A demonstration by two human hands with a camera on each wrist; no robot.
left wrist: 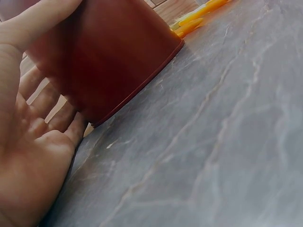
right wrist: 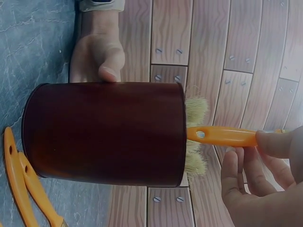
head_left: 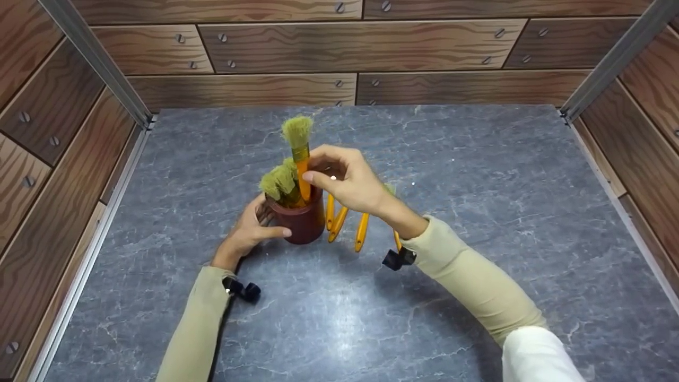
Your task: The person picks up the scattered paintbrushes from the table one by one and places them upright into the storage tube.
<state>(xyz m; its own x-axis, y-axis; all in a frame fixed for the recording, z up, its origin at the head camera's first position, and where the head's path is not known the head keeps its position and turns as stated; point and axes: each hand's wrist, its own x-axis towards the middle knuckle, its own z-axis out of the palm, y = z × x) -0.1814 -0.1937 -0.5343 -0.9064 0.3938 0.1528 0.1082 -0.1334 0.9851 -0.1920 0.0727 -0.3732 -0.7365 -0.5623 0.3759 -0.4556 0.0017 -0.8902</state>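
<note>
A dark red-brown cup (head_left: 305, 225) stands upright on the table, with several paintbrushes (head_left: 278, 183) in it, bristles up. My left hand (head_left: 248, 228) holds the cup from the left; its thumb is on the near side and its fingers (left wrist: 45, 97) go round the back. Between thumb and fingers, my right hand (head_left: 353, 183) pinches a paintbrush (head_left: 303, 172) by its orange handle. That brush is upright, yellow-green bristles on top. In the right wrist view, the handle's holed end (right wrist: 201, 134) is right at the cup's rim.
Several more orange-handled paintbrushes (head_left: 362, 232) lie on the grey marbled table (head_left: 297, 318) just right of the cup, partly hidden under my right hand and forearm. Wood-patterned walls (head_left: 360, 48) enclose the table at the back and both sides.
</note>
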